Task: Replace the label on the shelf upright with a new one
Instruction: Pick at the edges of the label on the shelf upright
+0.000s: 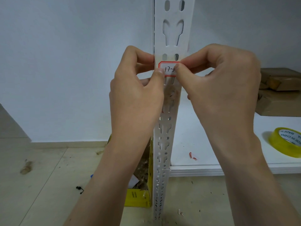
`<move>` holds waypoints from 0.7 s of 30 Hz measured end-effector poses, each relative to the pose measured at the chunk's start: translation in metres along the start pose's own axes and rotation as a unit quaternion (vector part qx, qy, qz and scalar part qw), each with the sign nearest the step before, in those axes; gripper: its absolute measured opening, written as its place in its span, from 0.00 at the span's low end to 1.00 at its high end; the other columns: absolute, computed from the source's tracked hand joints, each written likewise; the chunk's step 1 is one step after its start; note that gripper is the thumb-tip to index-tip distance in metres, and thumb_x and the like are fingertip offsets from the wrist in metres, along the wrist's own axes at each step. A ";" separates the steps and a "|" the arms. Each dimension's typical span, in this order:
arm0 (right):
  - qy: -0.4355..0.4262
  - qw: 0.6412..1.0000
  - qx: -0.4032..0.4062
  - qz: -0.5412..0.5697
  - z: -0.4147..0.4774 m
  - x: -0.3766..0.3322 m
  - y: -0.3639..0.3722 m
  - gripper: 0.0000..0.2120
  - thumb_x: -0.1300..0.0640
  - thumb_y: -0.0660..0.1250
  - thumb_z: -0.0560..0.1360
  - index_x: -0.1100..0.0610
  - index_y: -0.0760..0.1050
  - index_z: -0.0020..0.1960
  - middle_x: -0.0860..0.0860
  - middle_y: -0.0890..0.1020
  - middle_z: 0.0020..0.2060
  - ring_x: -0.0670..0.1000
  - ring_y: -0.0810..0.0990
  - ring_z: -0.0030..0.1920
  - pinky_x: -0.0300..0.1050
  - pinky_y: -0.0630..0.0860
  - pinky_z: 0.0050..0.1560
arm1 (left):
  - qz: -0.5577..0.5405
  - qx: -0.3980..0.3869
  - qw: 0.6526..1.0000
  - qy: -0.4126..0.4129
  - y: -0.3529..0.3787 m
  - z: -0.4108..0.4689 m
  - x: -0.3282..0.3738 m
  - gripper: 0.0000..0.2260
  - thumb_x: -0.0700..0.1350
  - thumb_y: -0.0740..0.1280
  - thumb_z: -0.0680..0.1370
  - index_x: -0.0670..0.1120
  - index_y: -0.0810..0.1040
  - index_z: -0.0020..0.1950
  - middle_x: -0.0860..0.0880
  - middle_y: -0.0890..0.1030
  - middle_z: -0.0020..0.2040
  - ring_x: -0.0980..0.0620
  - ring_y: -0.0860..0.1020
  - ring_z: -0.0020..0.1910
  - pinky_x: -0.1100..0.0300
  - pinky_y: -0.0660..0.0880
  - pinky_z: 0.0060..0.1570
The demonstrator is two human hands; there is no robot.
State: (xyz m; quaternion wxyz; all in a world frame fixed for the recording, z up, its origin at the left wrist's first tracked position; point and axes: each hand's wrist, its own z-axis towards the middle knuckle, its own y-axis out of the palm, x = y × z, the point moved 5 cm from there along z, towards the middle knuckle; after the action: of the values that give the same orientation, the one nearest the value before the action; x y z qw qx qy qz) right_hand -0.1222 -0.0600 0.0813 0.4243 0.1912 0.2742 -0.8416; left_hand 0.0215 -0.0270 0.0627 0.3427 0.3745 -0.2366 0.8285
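Pressing the red-bordered label (168, 69) onto the white shelf upright (172, 38).
My left hand (136, 95) and right hand (219, 88) pinch narrow grips on its edges.

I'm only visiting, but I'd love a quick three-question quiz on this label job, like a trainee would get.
1. True or false: both hands touch the red-bordered label on the upright.
2. Where is the tape roll? A) on the floor B) on the white shelf C) in the yellow box
3. What handwritten number shows between the thumbs?

Key: 1 true, the left hand and right hand press its two ends. 2 B. 3 "17", the rest is covered.
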 end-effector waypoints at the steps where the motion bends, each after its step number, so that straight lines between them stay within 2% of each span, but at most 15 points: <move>1: -0.002 1.000 0.004 0.000 -0.001 0.000 0.000 0.03 0.47 0.73 0.76 0.46 0.85 0.46 0.41 0.85 0.39 0.46 0.83 0.35 0.51 0.84 0.42 | -0.001 0.001 1.000 0.000 0.000 0.000 0.000 0.10 0.46 0.71 0.82 0.57 0.72 0.48 0.60 0.85 0.53 0.68 0.84 0.47 0.60 0.84 0.50; 10: 0.015 1.000 -0.005 -0.007 0.000 -0.002 0.001 0.03 0.45 0.72 0.75 0.42 0.85 0.45 0.39 0.85 0.37 0.50 0.84 0.38 0.54 0.83 0.44 | 0.001 0.004 1.000 0.002 0.000 0.001 -0.001 0.09 0.46 0.71 0.82 0.56 0.72 0.49 0.59 0.85 0.54 0.67 0.84 0.47 0.61 0.84 0.48; 18: 0.025 0.999 -0.037 0.001 0.003 0.000 0.004 0.02 0.46 0.73 0.76 0.43 0.83 0.47 0.39 0.84 0.38 0.42 0.83 0.34 0.50 0.85 0.42 | -0.011 0.000 1.000 -0.003 0.000 -0.001 -0.001 0.08 0.44 0.70 0.82 0.54 0.73 0.49 0.59 0.85 0.53 0.68 0.83 0.46 0.58 0.84 0.48; 21: 0.023 0.999 -0.045 -0.003 0.003 -0.001 0.006 0.02 0.45 0.73 0.76 0.42 0.82 0.45 0.38 0.83 0.37 0.42 0.83 0.35 0.48 0.84 0.43 | -0.013 0.003 1.000 -0.004 0.000 0.000 -0.001 0.07 0.45 0.71 0.81 0.54 0.73 0.49 0.58 0.85 0.53 0.68 0.83 0.47 0.59 0.83 0.48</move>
State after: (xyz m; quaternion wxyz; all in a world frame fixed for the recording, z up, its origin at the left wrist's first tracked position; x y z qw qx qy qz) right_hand -0.1172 -0.0646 0.0825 0.4237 0.1902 0.3218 -0.8251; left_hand 0.0224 -0.0273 0.0618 0.3512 0.3823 -0.2306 0.8230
